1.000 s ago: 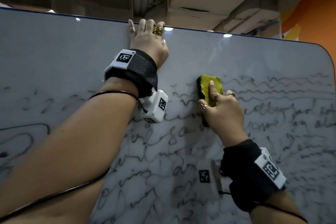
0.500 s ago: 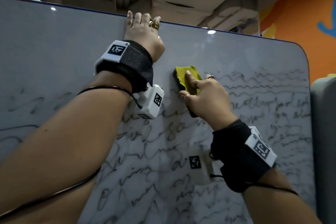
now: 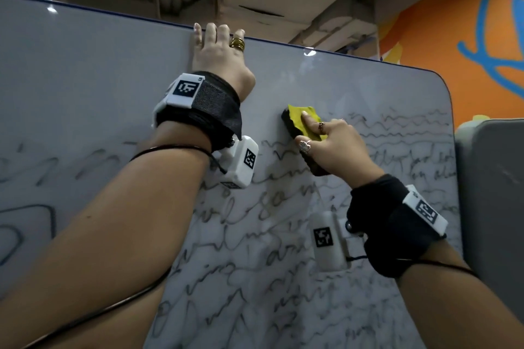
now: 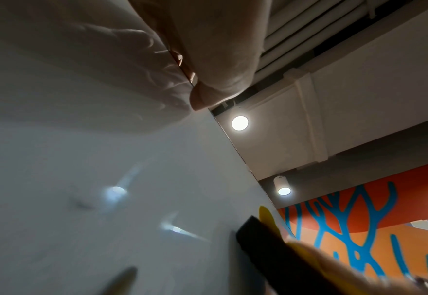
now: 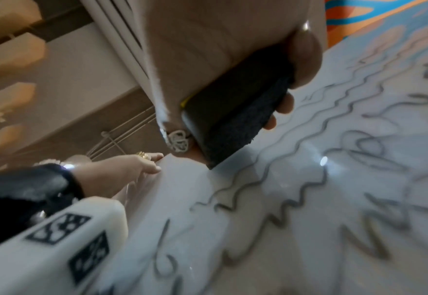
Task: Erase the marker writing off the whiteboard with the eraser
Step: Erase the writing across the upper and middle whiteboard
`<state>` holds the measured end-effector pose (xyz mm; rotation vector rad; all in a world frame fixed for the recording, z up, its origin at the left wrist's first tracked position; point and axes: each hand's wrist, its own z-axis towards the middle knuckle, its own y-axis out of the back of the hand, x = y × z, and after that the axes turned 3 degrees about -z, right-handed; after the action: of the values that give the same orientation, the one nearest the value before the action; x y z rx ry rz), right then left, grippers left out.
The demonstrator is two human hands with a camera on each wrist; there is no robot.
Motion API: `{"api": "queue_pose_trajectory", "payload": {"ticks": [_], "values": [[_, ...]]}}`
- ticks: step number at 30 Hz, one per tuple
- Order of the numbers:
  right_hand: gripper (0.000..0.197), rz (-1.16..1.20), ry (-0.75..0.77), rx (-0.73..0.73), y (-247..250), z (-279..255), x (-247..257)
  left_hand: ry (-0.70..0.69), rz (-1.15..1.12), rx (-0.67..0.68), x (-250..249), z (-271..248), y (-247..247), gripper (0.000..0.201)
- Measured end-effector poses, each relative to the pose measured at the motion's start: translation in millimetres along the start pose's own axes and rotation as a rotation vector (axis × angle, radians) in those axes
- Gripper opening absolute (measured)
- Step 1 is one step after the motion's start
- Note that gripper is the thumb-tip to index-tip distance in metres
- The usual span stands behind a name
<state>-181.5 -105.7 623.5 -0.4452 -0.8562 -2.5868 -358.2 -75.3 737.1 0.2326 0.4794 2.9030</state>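
A person's right hand (image 3: 337, 147) presses a yellow-backed eraser (image 3: 304, 122) flat against a whiteboard (image 3: 99, 88), the forefinger stretched along the yellow top and the thumb pinching the dark foam edge. From the right wrist camera the grip reads plainly: thumb on one side of the black pad (image 5: 235, 111), the other fingertips (image 5: 285, 103) curled round the far side, the pad's face against the board. The eraser lies under the fingers and palm, its upper end jutting beyond the fingertips toward the top of the board, at the left end of a wavy line of marker writing (image 3: 397, 122). More scrawled writing covers the board below and to the right of the hand; the strip above the eraser is bare.

The left hand (image 3: 219, 56) is up at the board's top rim, fingers hooked over the edge, a gold ring (image 3: 237, 43) on one of them. It is just above and to the left of the eraser, apart from it. Black wrist straps with white tagged camera blocks (image 3: 239, 163) sit on both forearms. An orange wall (image 3: 453, 37) with blue shapes stands beyond the board's right corner.
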Motion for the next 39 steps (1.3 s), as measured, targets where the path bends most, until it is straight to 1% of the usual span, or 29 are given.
{"api": "queue_pose_trajectory", "payload": {"ticks": [4, 6, 9, 11, 13, 16, 21, 25, 28, 30, 33, 36, 39], "values": [[0.063, -0.010, 0.032, 0.011, -21, -31, -5, -0.005, -0.008, -0.005, -1, 0, 1, 0.058], [0.062, -0.022, 0.025, 0.004, -27, -37, -7, -0.005, -0.015, -0.007, 0, 0, 1, 0.056], [0.057, -0.054, -0.017, -0.016, -17, -22, -6, -0.002, -0.027, -0.009, 0, 1, 1, 0.055], [0.055, 0.031, -0.065, -0.047, -9, -4, -7, 0.003, -0.044, -0.016, -1, 0, 0, 0.055], [0.053, 0.116, -0.078, -0.068, -5, 8, -10, 0.004, -0.063, -0.038, 0, -1, -2, 0.053], [0.056, 0.144, -0.077, -0.065, -8, 9, -15, 0.006, -0.066, -0.048, 3, -3, -5, 0.053], [0.059, 0.028, -0.021, -0.063, -21, -10, -25, 0.035, -0.059, -0.029, -4, -4, -4, 0.055], [0.055, 0.048, -0.034, -0.103, -2, 19, -29, 0.056, -0.055, -0.030, -6, -2, -4, 0.055], [0.055, 0.116, -0.028, -0.121, 5, 34, -36, 0.050, -0.051, -0.076, -4, -1, -6, 0.054], [0.059, 0.107, 0.000, -0.124, -3, 26, -43, 0.053, -0.042, -0.081, -5, -3, -8, 0.055], [0.068, 0.053, 0.035, -0.129, -23, 2, -59, 0.063, -0.011, -0.050, -10, -5, -5, 0.055], [0.064, 0.047, 0.025, -0.111, -29, -3, -70, 0.083, 0.016, -0.007, -15, -3, -2, 0.054], [0.060, 0.051, 0.031, -0.127, -19, 12, -67, 0.089, 0.037, 0.011, -16, -2, -1, 0.055]]}}
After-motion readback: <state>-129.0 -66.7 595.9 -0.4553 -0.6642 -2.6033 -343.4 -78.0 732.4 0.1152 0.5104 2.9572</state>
